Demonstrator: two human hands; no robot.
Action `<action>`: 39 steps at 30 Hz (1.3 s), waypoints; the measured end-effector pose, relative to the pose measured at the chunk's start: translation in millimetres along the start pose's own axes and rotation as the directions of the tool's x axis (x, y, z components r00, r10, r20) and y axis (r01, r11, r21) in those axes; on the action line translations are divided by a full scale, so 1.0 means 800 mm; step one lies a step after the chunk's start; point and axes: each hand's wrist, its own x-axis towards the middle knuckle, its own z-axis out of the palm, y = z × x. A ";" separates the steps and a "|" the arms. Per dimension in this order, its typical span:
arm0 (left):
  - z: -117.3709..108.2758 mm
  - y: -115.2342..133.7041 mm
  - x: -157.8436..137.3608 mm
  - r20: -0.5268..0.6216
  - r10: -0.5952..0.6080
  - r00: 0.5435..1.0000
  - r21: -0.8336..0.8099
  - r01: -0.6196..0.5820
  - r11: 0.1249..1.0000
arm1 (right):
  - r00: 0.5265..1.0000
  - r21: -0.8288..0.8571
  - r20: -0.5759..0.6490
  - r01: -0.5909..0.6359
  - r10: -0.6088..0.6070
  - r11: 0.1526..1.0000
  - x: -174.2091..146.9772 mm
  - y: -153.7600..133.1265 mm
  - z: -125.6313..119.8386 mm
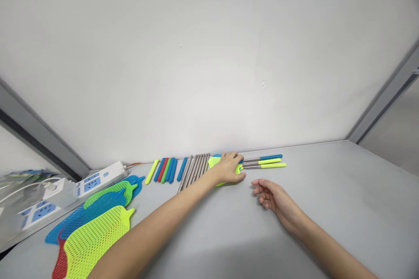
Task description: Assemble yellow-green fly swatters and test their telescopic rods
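Several assembled fly swatters lie together against the wall, with yellow and blue handles (pixel 273 166) pointing right and metal rods. My left hand (pixel 228 168) is closed over the mesh head of a yellow fly swatter (pixel 214 161), its fingers toward the far edge and thumb on the near side. The palm hides most of that head. A blue mesh edge shows behind it. My right hand (pixel 273 202) hovers nearer to me, open and empty, fingers loosely curved. Left of my left hand, several metal rods (pixel 195 170) lie side by side.
Loose handles (pixel 166 170) in yellow, blue, red and green lie in a row along the wall. At front left, loose swatter heads (pixel 98 226) overlap in a pile. White power strips (pixel 101 179) with a plugged-in adapter (pixel 54 189) and cable stand at the left edge.
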 end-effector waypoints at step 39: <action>0.029 0.003 0.010 -0.111 -0.087 0.990 -0.005 0.087 0.996 | 1.000 -0.052 -0.015 -0.009 0.008 0.999 0.001 -0.001 0.002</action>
